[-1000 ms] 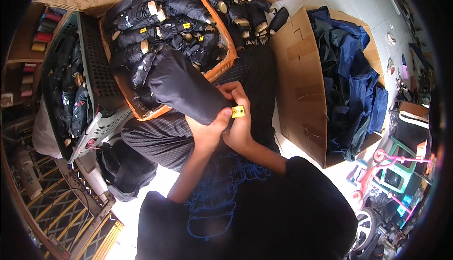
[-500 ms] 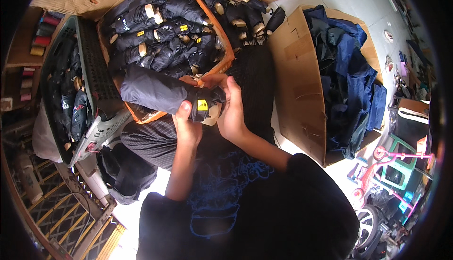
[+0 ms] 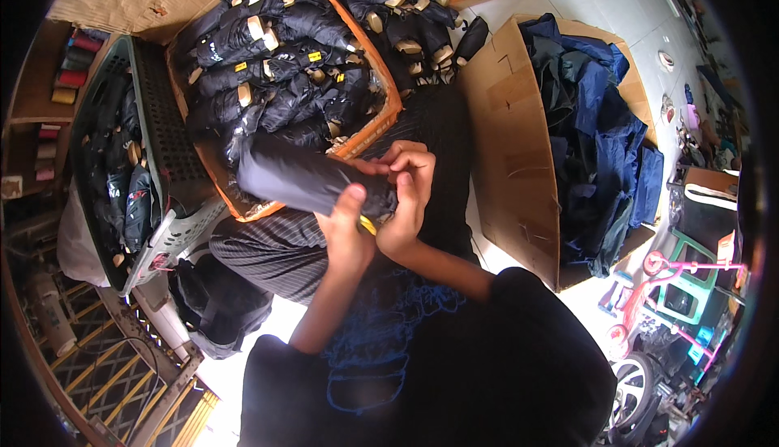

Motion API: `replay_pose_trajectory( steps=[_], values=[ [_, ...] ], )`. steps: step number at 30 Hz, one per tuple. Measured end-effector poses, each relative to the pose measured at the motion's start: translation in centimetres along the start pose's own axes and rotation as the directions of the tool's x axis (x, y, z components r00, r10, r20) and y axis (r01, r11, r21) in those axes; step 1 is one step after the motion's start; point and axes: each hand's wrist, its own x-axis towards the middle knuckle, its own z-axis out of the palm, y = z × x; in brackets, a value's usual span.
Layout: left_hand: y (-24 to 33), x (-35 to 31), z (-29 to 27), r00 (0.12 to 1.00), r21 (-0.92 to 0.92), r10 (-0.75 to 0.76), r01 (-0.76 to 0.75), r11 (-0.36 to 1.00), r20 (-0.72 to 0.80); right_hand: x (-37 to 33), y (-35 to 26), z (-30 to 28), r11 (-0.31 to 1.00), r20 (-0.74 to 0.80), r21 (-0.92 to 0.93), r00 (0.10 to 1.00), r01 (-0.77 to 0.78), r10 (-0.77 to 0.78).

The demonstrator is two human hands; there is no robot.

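A folded dark umbrella lies across my lap, its body pointing up and left. My left hand grips it from below near its end, thumb up against the sleeve. Around that same end my right hand curls its fingers. A small yellow tag shows between the two hands. Just beyond them stands an orange crate packed with several folded dark umbrellas that have tan handles.
A grey-green plastic basket with more dark umbrellas sits at left. An open cardboard box at right holds blue and dark fabric. A dark bag lies by my left knee. A pink child's tricycle stands at far right.
The umbrella was turned in my hands: its yellow tag, facing up before, is now tucked low between my palms, and both hands have shifted to grip its end.
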Motion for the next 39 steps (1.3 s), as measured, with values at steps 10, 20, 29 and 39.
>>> replay_pose_trajectory(
  steps=[10, 20, 29, 39],
  values=[
    [-1.7, -0.1, -0.2, 0.932, 0.348, 0.169, -0.282, 0.894, 0.32, -0.3, 0.0, -1.2, 0.984, 0.021, 0.046, 0.985, -0.17, 0.169],
    [-1.6, 5.6, -4.7, 0.95, 0.68, -0.216, 0.004, 0.733, 0.227, 2.7, 2.0, -5.0, 0.739, 0.252, 0.182, 0.757, -0.649, 0.603],
    [-4.7, 8.8, -15.9, 0.962, 0.981, 0.205, -0.163, -0.101, 0.181, 20.0, 12.8, -9.0, 0.916, -0.248, -0.26, 0.938, -0.306, 0.243],
    [-4.8, 9.1, -13.8, 0.97, 0.932, 0.169, -0.11, -0.346, 0.177, 36.7, 20.2, -10.2, 0.336, 0.205, -0.909, 0.966, 0.249, -0.16]
  ],
)
